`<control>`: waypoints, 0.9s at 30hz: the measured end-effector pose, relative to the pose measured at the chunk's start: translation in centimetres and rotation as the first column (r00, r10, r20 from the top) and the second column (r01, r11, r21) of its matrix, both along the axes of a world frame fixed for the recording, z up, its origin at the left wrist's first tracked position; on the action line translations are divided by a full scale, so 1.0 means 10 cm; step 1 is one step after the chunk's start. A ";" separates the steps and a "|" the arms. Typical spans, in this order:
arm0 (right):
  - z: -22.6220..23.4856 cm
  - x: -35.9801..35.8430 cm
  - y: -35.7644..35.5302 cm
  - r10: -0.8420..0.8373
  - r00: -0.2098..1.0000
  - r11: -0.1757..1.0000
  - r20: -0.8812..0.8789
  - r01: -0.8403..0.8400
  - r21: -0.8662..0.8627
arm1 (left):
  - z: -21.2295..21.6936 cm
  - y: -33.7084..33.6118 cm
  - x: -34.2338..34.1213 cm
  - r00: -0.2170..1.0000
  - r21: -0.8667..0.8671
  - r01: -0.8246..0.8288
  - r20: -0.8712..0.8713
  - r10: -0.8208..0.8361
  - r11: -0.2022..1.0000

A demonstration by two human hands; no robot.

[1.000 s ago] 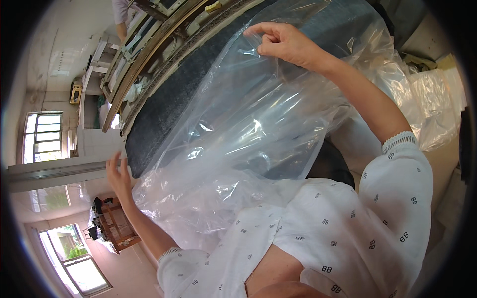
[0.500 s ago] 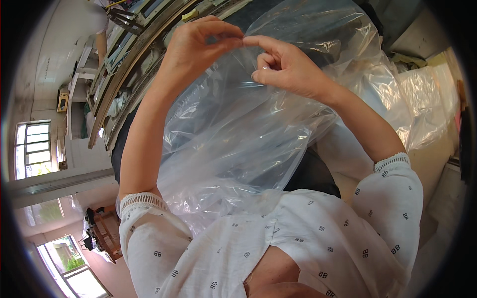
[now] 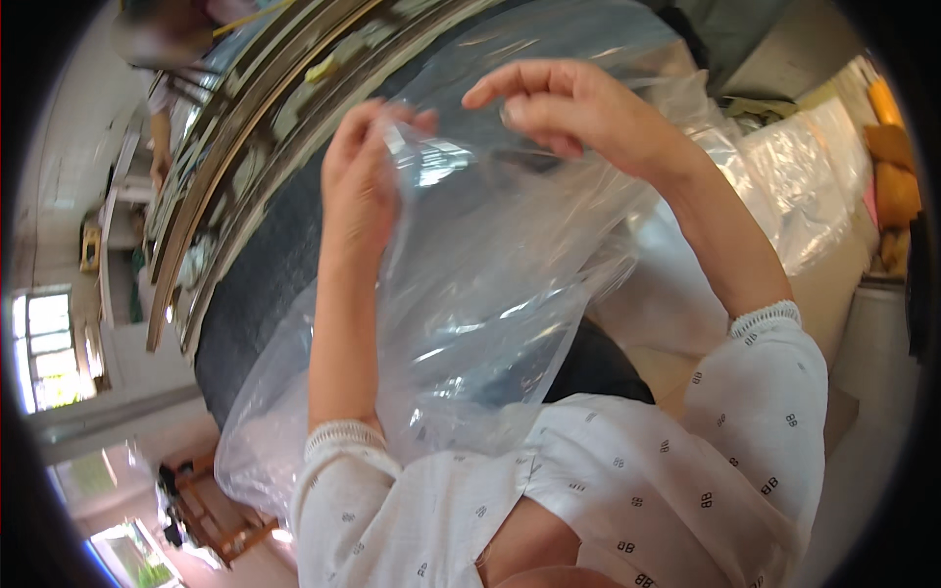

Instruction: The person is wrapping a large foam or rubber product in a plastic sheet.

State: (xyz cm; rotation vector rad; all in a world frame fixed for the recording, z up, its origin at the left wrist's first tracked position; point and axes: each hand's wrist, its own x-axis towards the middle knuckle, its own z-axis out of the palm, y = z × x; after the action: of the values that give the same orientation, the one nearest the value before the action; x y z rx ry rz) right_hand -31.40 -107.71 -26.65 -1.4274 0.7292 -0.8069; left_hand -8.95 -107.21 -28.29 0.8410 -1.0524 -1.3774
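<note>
Clear plastic film [image 3: 470, 265] drapes in loose folds from in front of me down over my lap; whether it is a sheet or a bag I cannot tell. My left hand [image 3: 361, 186] is closed on a raised edge of it, with a shiny fold beside the fingers and some motion blur. To the right, my right hand [image 3: 588, 113] is apart from the left one, above the film. Its index finger points left, the other fingers are loosely bent, and nothing shows in them. A ring is on one finger.
A dark surface [image 3: 265, 314] lies under the film, with long wooden strips [image 3: 211, 176] along its far left side. More folded clear plastic [image 3: 804, 186] lies at the right, near orange-brown items [image 3: 892, 186]. A blurred person [image 3: 162, 39] is at the far left.
My hands, touching fingertips before, have come apart. The left has moved down and closer with the plastic edge; the right has shifted slightly right. Part of the film now spreads farther left.
</note>
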 end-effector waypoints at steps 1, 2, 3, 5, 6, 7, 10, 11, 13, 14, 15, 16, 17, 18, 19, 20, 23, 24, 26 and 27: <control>0.00 -0.06 -0.15 -0.145 0.984 0.978 -0.105 0.126 -0.169 | -0.01 0.02 0.13 0.995 0.101 -0.023 -0.090 0.032 0.995; -0.04 -0.14 -0.34 -0.292 0.939 0.914 -0.183 0.218 -0.342 | -0.19 -0.04 0.49 0.963 0.125 -0.137 -0.215 0.162 0.983; -0.19 -0.29 -0.61 -0.482 0.816 0.767 -0.320 0.217 -0.603 | -0.35 -0.09 0.77 0.900 0.168 -0.242 -0.328 0.286 0.956; -0.47 -0.61 -0.94 -0.680 0.629 0.567 -0.376 0.125 -0.814 | -0.44 0.03 1.52 0.877 0.082 -0.390 -0.268 0.397 0.917; -0.65 -0.79 -1.05 -0.801 0.463 0.463 -0.380 0.075 -0.883 | -0.22 0.21 1.32 0.728 -0.238 -0.556 0.324 0.605 0.796; -0.74 -0.94 -1.10 -0.892 0.295 0.359 -0.343 0.000 -0.933 | -0.04 0.41 1.32 0.578 -0.099 -0.679 0.539 0.613 0.727; -0.81 -0.97 -1.03 -0.872 0.209 0.451 -0.443 -0.010 -0.892 | -0.41 1.06 2.76 0.502 -0.064 -0.817 0.410 0.762 0.573; -0.84 -0.95 -1.01 -0.854 0.154 0.505 -0.497 0.019 -0.863 | -0.37 1.24 3.19 0.395 0.102 -0.909 0.524 0.755 0.405; -0.89 -1.01 -1.04 -0.832 0.261 0.511 -0.489 0.022 -0.859 | -0.59 2.20 4.55 0.083 -0.212 -0.940 0.616 0.783 0.266; -0.92 -1.08 -1.03 -0.813 0.330 0.515 -0.481 0.021 -0.857 | -0.64 2.52 4.90 -0.328 -0.512 -0.832 0.762 0.558 0.211; -0.95 -1.16 -1.05 -0.811 0.321 0.522 -0.489 0.019 -0.853 | -0.63 2.85 5.19 -0.513 -0.607 -0.754 0.783 0.351 0.252; -0.95 -1.25 -1.09 -0.803 0.308 0.535 -0.510 -0.005 -0.845 | -0.63 3.13 5.45 -0.675 -0.676 -0.666 0.726 0.134 0.315; -0.95 -1.21 -1.12 -0.790 0.308 0.546 -0.530 -0.040 -0.837 | -0.66 3.46 5.75 -0.644 -0.620 -0.708 0.763 0.051 0.339; -0.81 -1.15 -1.12 -0.744 0.230 0.647 -0.628 0.009 -0.763 | -0.71 3.61 5.93 -0.590 -0.534 -0.729 0.807 0.002 0.429; -0.78 -1.17 -1.17 -0.745 0.216 0.646 -0.631 0.000 -0.763 | -0.76 3.46 6.06 -0.577 -0.522 -0.735 0.817 0.005 0.432; -0.77 -1.17 -1.29 -0.737 0.122 0.668 -0.665 -0.019 -0.744 | -0.82 3.34 6.19 -0.587 -0.489 -0.740 0.805 -0.087 0.462; -0.44 -0.99 -1.38 -0.624 0.132 0.768 -0.770 -0.078 -0.636 | -0.84 3.08 6.66 -0.482 -0.356 -0.806 0.858 -0.176 0.473; -0.56 -1.22 -1.58 -0.587 0.268 0.782 -0.764 -0.057 -0.621 | -0.98 2.92 6.78 -0.369 -0.461 -0.761 0.886 0.280 0.457; -0.84 -1.61 -1.93 -0.615 0.443 0.723 -0.652 -0.012 -0.690 | -1.38 2.29 6.91 -0.601 -0.699 -0.634 0.714 0.358 0.331; -0.86 -1.71 -2.02 -0.671 0.497 0.641 -0.551 0.015 -0.768 | -1.55 2.05 6.96 -0.515 -0.634 -0.749 0.741 0.432 0.193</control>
State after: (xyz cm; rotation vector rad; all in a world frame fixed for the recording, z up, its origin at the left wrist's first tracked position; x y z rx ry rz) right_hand -48.53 -127.95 -35.26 -2.4583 1.6478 -0.7541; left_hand 60.67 -86.68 -43.80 2.3200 -0.6878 0.6214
